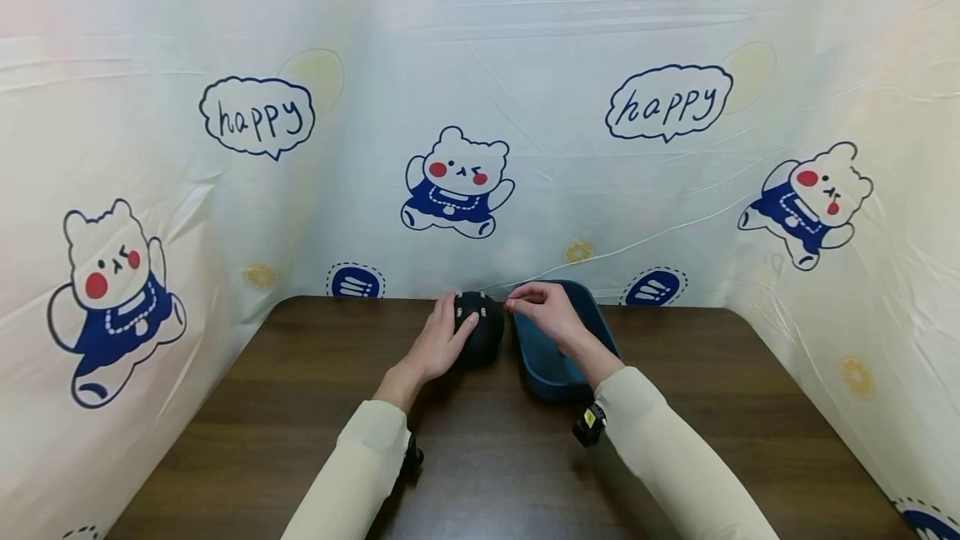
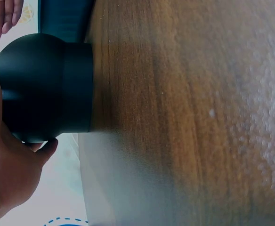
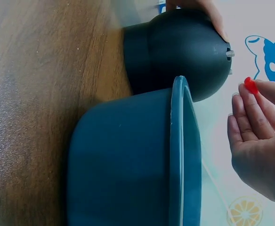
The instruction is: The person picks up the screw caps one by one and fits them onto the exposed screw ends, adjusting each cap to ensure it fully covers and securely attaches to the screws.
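Note:
A black dome-shaped object [image 1: 482, 346] with a cylindrical base stands on the table, and several short metal threaded posts [image 3: 230, 53] stick up from its rounded top. My left hand [image 1: 435, 344] holds it from the left side, fingers at the far side and thumb towards the top. Just right of the dome's top, my right hand [image 1: 555, 317] pinches a small red piece [image 3: 250, 85] between thumb and index finger. In the right wrist view this piece is apart from the posts. Its exact kind is too small to tell.
A blue plastic bin [image 1: 553, 391] stands close to the right of the dome, partly under my right hand and forearm. The brown wooden table [image 1: 480, 473] ends at a patterned white curtain [image 1: 555, 107] behind and at both sides. The bin's contents are mostly hidden.

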`<state>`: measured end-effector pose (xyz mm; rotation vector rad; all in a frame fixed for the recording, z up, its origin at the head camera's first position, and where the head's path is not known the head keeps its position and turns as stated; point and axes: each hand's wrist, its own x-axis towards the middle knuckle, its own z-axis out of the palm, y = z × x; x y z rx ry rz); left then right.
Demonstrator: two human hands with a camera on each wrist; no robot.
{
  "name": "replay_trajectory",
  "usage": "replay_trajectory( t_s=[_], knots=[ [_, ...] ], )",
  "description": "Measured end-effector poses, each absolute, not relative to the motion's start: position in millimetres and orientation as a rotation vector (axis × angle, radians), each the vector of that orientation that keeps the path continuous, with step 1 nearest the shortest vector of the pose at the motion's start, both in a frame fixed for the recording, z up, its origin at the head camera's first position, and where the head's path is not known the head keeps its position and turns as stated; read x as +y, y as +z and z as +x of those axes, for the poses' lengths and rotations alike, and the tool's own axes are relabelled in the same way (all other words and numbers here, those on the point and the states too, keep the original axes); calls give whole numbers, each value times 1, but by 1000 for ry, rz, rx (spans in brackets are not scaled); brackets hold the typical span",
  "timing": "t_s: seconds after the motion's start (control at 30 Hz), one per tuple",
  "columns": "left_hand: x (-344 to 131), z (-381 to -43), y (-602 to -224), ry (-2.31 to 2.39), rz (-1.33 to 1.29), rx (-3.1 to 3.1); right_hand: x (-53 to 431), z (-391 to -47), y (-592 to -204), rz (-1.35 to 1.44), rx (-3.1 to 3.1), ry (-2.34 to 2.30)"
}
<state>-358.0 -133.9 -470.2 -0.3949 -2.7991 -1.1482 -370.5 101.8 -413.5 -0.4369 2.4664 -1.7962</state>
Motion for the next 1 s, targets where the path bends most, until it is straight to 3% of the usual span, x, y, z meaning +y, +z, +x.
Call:
replay_trajectory(
  t_s=[1.0],
  knots=[
    [-134, -361, -475, -1155, -404, -2780, 71, -377, -403, -602, 2617, -1801]
  ],
)
